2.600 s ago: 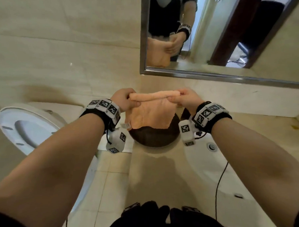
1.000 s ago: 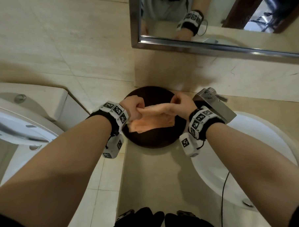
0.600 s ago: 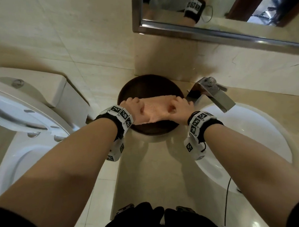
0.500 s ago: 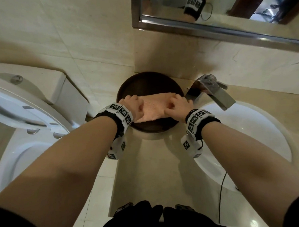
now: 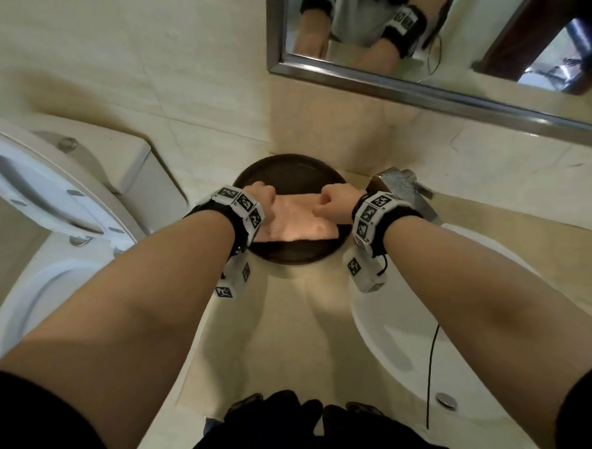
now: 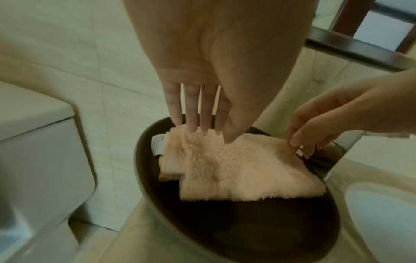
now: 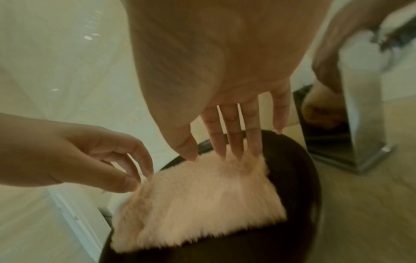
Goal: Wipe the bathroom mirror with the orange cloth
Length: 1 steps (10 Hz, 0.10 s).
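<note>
The orange cloth lies folded on a dark round tray at the back of the counter. My left hand is over the cloth's far left corner. In the left wrist view its fingers are straight, with the tips on the cloth. My right hand is over the far right corner. In the right wrist view its straight fingers touch the cloth's far edge. Neither hand grips the cloth. The mirror hangs on the wall above, in a metal frame.
A chrome faucet stands right of the tray, behind the white sink. A toilet with its lid up is at the left, beside the counter. A black cable hangs from my right wrist over the sink.
Both hands held the cloth stretched in the air, then lowered it onto the tray. The pinching fingers have since straightened and the cloth lies flat.
</note>
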Motion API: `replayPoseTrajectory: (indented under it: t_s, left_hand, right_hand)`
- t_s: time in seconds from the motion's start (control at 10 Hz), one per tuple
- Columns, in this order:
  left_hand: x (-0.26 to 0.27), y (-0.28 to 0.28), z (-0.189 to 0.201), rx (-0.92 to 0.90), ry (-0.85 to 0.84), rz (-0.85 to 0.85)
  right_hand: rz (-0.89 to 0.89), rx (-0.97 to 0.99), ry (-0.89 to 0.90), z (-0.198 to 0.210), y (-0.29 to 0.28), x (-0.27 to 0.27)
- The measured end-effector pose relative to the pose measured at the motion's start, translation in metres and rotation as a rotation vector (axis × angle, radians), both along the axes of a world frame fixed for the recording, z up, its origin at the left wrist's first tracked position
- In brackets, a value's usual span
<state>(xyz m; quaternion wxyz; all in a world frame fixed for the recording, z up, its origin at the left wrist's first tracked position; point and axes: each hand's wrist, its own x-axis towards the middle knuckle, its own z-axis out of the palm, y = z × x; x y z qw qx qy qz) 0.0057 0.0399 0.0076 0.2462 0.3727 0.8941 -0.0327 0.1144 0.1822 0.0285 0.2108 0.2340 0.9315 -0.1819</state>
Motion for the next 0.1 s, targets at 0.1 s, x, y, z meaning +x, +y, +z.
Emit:
replayPoseTrajectory:
  t_s: [0.1]
  left_hand:
    - [0.0025, 0.0009, 0.0129, 0.021, 0.008, 0.008]
  right_hand:
    - [0.017, 0.001, 0.057, 0.0183, 0.0023, -0.0002]
